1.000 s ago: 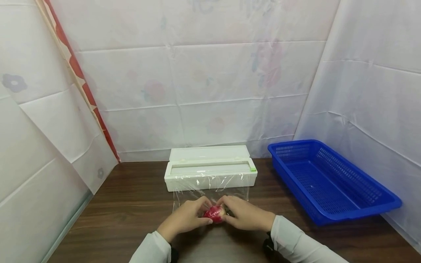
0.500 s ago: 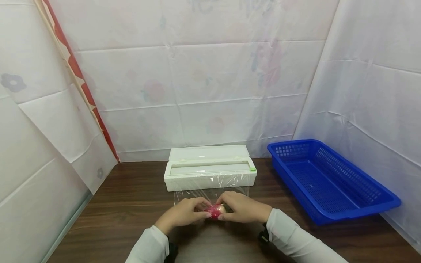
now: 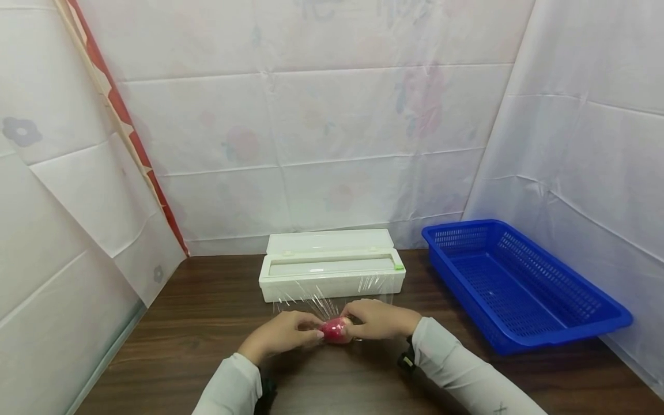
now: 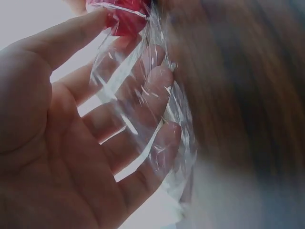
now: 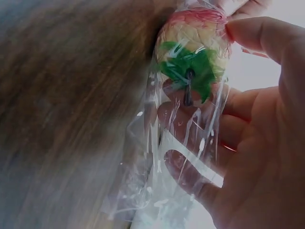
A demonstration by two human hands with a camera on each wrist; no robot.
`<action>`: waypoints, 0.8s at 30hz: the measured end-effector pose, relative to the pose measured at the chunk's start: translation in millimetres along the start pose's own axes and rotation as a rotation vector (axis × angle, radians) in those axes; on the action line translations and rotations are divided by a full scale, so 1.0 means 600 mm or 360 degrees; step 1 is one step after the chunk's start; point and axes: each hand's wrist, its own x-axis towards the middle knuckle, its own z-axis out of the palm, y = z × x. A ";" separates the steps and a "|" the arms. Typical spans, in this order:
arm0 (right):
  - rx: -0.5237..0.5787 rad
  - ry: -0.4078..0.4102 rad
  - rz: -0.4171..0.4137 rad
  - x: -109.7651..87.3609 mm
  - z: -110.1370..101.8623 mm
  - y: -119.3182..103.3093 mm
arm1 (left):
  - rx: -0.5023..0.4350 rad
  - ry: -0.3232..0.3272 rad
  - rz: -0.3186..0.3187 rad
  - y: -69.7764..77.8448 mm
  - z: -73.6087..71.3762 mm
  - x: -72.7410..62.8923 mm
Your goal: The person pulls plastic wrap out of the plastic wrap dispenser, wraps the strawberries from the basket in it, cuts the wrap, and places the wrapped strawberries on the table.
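A red fruit (image 3: pixel 336 330) wrapped in clear cling film lies low over the table between both hands. Its pale yellow end, green leaves and dark stem (image 5: pixel 188 86) show in the right wrist view. My left hand (image 3: pixel 282 332) grips the red end between thumb and index finger, its other fingers spread behind loose film (image 4: pixel 128 109). My right hand (image 3: pixel 381 319) holds the leafy end with thumb and fingers, film hanging over its fingertips. A sheet of film (image 3: pixel 319 301) stretches in creases from the fruit back to a white cling film box (image 3: pixel 332 286).
The box's lid (image 3: pixel 330 241) stands raised behind it, and a small green piece (image 3: pixel 399 267) sits at its right end. A blue slotted basket (image 3: pixel 519 291) stands on the right of the brown wood table (image 3: pixel 171 334). White printed sheets (image 3: pixel 332 127) enclose the back and sides.
Both hands have shifted slightly away from the body and left with the fruit, turning it. More film is drawn round it, and the sheet now gathers in radiating creases. Box and basket stay put.
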 end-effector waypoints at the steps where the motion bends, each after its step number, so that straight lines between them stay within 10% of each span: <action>1: 0.0022 -0.0010 0.0010 0.001 -0.001 0.000 | 0.0009 0.0008 0.0000 -0.003 -0.001 -0.001; 15: 0.0053 -0.0152 0.0021 0.024 -0.014 0.017 | 0.0547 0.0470 0.0357 0.047 0.021 0.012; 24: 0.0113 -0.0220 0.0106 0.034 -0.017 0.024 | 0.0736 0.0555 0.0328 0.054 0.037 0.025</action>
